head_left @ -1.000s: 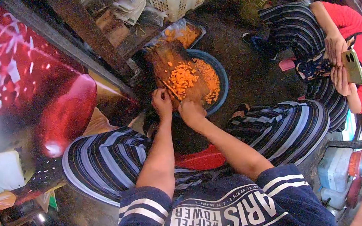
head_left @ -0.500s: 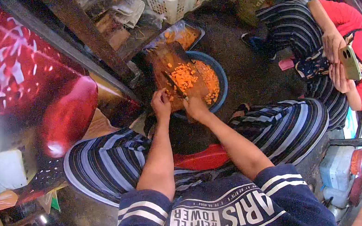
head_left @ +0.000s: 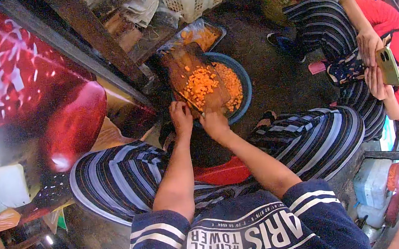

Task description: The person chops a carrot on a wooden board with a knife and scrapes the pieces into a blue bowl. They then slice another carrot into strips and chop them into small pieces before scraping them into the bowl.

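My right hand point(head_left: 215, 123) is closed round the handle of a knife point(head_left: 190, 102), whose dark blade points up and left across a wooden cutting board point(head_left: 179, 65). Diced orange pieces point(head_left: 202, 84), looking like carrot, lie heaped on the board beside the blade. At the board's near left edge is my left hand point(head_left: 181, 118), its fingers curled together close to the knife; whatever they grip is hidden. Under the board stands a blue basin point(head_left: 243, 79), holding more orange dice point(head_left: 231, 86).
Beyond the board is a tray point(head_left: 221, 33) with orange pieces and clear plastic. A white crate point(head_left: 201, 0) stands at the back. On the right, a person in a red top point(head_left: 389, 13) holds a phone point(head_left: 388, 68). A wooden post point(head_left: 93, 34) slants at the left.
My left hand has shifted slightly down, off the board's surface to its edge. The knife has swung left, away from the heap, and now lies lower along it.
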`<state>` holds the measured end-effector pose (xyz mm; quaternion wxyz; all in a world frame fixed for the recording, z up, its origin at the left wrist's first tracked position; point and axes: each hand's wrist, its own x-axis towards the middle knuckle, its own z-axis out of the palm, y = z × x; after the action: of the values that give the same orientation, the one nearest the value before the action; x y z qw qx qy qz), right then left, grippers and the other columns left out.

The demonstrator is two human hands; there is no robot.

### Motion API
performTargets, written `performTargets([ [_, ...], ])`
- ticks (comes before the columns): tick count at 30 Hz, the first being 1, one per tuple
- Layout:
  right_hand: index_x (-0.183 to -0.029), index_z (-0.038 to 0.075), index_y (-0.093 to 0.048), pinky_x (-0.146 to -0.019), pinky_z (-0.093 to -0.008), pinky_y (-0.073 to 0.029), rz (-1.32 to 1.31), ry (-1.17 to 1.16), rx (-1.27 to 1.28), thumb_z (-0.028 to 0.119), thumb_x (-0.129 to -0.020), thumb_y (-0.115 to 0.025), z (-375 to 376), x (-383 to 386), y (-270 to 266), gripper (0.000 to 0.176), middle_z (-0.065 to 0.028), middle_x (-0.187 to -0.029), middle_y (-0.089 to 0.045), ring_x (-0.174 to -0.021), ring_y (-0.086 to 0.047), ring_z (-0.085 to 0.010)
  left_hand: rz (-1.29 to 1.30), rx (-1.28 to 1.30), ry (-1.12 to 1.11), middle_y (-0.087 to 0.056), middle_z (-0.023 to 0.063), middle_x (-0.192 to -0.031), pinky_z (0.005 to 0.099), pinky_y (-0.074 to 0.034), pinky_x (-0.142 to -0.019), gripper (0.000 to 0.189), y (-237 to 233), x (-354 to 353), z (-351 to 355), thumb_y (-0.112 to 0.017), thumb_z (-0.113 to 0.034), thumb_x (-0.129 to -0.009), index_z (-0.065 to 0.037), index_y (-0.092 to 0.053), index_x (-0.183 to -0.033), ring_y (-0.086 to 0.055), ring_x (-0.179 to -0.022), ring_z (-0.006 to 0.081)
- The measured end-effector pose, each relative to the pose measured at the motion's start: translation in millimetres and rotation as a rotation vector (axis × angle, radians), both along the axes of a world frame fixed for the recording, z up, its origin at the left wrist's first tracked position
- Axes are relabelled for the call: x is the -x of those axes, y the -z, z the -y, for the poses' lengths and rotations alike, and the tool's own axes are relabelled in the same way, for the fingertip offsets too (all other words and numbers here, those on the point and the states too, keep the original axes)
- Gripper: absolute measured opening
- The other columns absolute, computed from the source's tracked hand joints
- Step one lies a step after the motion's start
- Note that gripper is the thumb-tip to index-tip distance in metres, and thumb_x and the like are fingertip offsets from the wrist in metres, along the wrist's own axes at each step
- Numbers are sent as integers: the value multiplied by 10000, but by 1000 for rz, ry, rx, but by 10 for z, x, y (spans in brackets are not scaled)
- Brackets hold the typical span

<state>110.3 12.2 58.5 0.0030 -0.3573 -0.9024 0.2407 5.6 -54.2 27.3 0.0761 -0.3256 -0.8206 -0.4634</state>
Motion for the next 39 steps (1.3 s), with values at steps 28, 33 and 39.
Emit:
performTargets([
  [28,-812,-75,-604,-721,-481,-456,-140,89,187,316,-819,-433,-483,-218,-157,427,-301,-785,-582,-780,-584,-432,-136,459,-60,-218,159,-1417,530,-170,-1025,544,114,-146,-94,-480,-260,-854,-27,-321,-1319,-230,-1290,315],
  [33,-832,-61,-605,-704,-481,-457,-167,247,146,308,-818,-449,-523,-260,-211,400,-290,-765,-587,-771,-588,-422,-97,649,-64,-95,104,-1472,556,7,-1043,594,135,-184,-78,-426,-278,-889,-45,-197,-1385,-96,-1355,244],
  [39,-809,-48,-618,-688,-477,-469,-243,157,137,284,-814,-482,-436,-91,-338,359,-274,-750,-594,-755,-594,-419,-138,717,-51,-84,104,-1473,565,17,-1038,610,98,-293,-24,-430,-281,-891,-39,-174,-1389,-74,-1360,234],
])
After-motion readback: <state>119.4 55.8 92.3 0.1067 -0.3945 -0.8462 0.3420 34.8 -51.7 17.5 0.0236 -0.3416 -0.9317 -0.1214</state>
